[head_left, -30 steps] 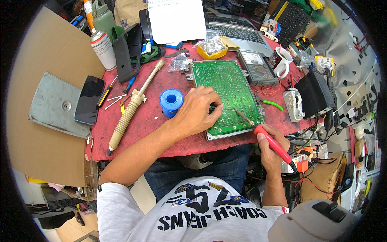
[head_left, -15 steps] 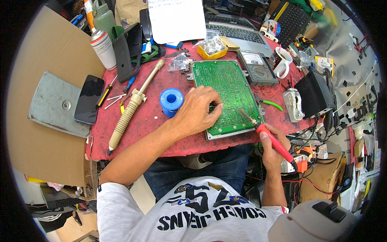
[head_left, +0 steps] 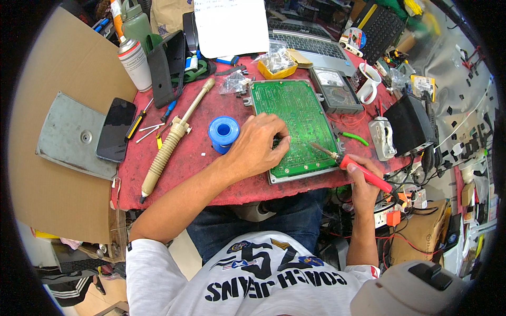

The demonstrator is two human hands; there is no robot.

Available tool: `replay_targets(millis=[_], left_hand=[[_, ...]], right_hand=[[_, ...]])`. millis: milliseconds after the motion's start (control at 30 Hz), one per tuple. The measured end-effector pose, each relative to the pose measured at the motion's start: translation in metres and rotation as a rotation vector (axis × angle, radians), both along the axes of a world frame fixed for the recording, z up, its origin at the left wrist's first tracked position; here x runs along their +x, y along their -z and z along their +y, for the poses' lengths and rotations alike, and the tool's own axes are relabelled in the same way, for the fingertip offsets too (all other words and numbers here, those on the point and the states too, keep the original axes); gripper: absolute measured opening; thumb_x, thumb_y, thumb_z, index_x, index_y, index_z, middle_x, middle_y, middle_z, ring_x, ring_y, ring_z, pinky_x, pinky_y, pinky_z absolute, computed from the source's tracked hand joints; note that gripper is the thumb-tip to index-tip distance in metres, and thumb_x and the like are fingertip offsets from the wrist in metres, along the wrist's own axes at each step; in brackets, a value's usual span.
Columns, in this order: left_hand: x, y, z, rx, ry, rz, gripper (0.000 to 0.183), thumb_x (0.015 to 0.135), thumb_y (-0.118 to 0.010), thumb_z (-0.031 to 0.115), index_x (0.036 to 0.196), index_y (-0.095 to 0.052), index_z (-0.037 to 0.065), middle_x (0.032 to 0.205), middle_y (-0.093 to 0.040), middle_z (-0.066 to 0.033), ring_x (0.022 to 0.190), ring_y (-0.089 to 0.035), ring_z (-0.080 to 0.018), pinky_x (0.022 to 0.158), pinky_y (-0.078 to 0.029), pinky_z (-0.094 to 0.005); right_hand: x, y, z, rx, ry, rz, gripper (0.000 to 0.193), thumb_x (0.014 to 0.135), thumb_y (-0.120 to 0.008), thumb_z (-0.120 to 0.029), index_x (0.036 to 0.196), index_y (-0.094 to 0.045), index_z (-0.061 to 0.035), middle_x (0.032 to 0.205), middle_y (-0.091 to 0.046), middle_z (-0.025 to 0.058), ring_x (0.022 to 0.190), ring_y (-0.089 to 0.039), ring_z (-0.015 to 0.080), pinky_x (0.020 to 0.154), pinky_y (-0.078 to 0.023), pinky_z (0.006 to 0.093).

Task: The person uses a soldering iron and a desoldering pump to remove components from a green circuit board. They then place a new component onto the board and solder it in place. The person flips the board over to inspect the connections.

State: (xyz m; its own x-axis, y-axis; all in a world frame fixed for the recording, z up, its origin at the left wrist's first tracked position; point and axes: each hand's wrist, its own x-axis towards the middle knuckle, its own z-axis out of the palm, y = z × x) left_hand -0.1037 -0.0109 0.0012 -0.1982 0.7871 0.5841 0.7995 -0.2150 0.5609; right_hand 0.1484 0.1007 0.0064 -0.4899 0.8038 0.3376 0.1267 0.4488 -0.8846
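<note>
Green circuit board (head_left: 300, 124) flat on red mat; red-handled soldering iron (head_left: 354, 167) tip apparently just above it.

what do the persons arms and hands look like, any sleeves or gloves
Both arms are bare from the elbow down, with no gloves, watch or rings visible on the left hand or the right hand. The short sleeves belong to a white T-shirt with dark lettering and star emblems on the chest.
</note>
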Motion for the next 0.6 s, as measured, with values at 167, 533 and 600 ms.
replay_targets(millis=[167,533,600], left_hand=[[-0.0002,0.0009,0.0005,0.005,0.007,-0.005,0.010,0.077,-0.067,0.010,0.077,-0.060,0.004,0.075,-0.058,-0.0124,0.076,-0.056,-0.0310,0.068,-0.041,-0.0422],[0.0003,0.0007,-0.0013,0.006,0.000,-0.006,0.010,0.078,-0.067,0.009,0.077,-0.060,0.003,0.076,-0.059,-0.0128,0.076,-0.057,-0.0310,0.069,-0.042,-0.0424],[0.0000,0.0012,-0.0007,0.004,0.004,-0.008,0.010,0.078,-0.067,0.009,0.077,-0.060,0.003,0.076,-0.059,-0.0128,0.076,-0.057,-0.0308,0.069,-0.042,-0.0425]], right_hand=[[0.0009,0.0003,0.0005,0.011,0.000,-0.001,0.022,0.080,-0.067,-0.011,0.098,-0.070,0.0020,0.091,-0.070,0.0107,0.082,-0.063,0.0153,0.078,-0.049,0.0282],[0.0005,-0.0043,0.0005,0.019,0.002,-0.040,0.022,0.081,-0.067,-0.011,0.098,-0.070,0.0022,0.091,-0.070,0.0105,0.082,-0.064,0.0147,0.077,-0.049,0.0269],[0.0008,-0.0053,0.0041,0.010,-0.011,-0.033,0.022,0.081,-0.066,-0.012,0.098,-0.070,0.0025,0.091,-0.070,0.0103,0.081,-0.064,0.0143,0.076,-0.049,0.0265]])
